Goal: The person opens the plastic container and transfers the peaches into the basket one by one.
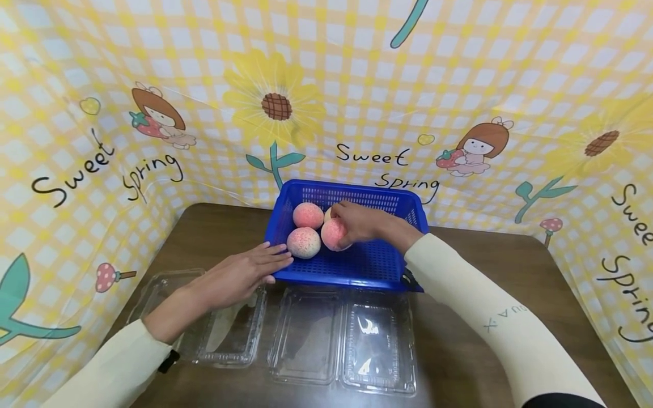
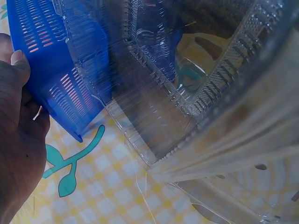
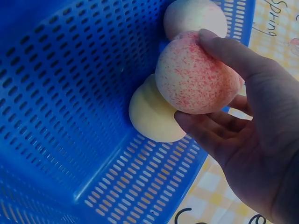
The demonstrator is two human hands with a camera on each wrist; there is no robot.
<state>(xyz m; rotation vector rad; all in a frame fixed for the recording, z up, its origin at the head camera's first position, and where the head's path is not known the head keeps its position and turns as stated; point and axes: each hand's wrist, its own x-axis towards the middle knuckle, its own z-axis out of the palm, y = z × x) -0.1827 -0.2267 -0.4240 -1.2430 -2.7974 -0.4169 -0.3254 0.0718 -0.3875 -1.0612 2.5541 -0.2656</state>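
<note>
My right hand (image 1: 359, 222) grips a pink-speckled peach (image 1: 333, 234) inside the blue basket (image 1: 340, 281). Thumb and fingers wrap its sides in the right wrist view, where a pale yellow peach (image 3: 152, 114) lies just beneath and another peach (image 3: 195, 17) sits beyond. Two pinkish peaches, a rear one (image 1: 308, 216) and a front one (image 1: 304, 242), rest at the basket's left end. My left hand (image 1: 245, 269) lies over the basket's left front corner, its fingers extended across the rim. In the left wrist view, a digit touches the basket wall.
Before the basket, an opened clear plastic clamshell box (image 1: 306, 340) lies on the dark wooden table (image 1: 459, 362). Another clear clamshell (image 1: 229, 334) sits left of it, partly under my left forearm. A yellow checked cloth (image 1: 326, 85) stands around the table's back and sides.
</note>
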